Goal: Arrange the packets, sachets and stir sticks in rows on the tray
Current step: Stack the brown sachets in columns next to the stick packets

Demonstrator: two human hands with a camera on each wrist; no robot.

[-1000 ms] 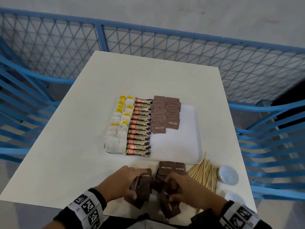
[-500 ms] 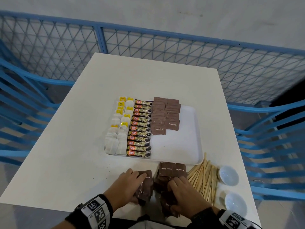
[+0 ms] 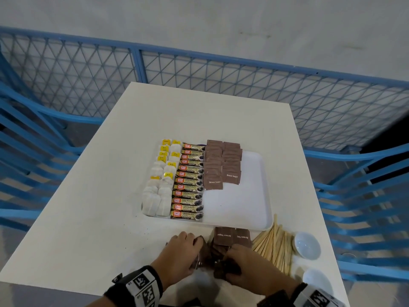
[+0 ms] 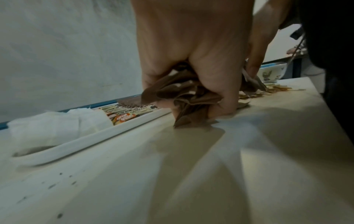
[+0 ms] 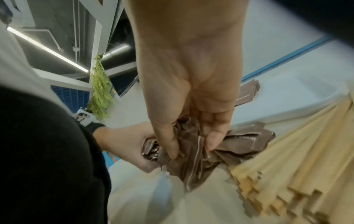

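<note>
Both of our hands work at the near edge of the white table [image 3: 93, 218], in front of the tray [image 3: 243, 209]. Our left hand [image 3: 180, 254] closes its fingers around a bunch of brown sugar sachets [image 4: 184, 94]; the left wrist view shows them crumpled between thumb and fingers, with their lower corners touching the table. Our right hand [image 3: 250, 265] pinches more sachets from the loose pile [image 3: 230, 238], which lies on the table just before the tray's near rim. The two hands are very near each other, and the sachets they hold seem to touch.

On the tray we see two rows of white tea bags [image 3: 158, 185] at the left, then one column of coffee stick packets [image 3: 190, 182], then two short rows of brown sugar sachets [image 3: 222, 165] at the far middle. The right and near part of the tray is bare.

Wooden stir sticks [image 3: 274, 244] lie fanned on the table, just right of the loose pile. Beside them stand two small white bowls [image 3: 306, 245], one nearer to us than the other.
</note>
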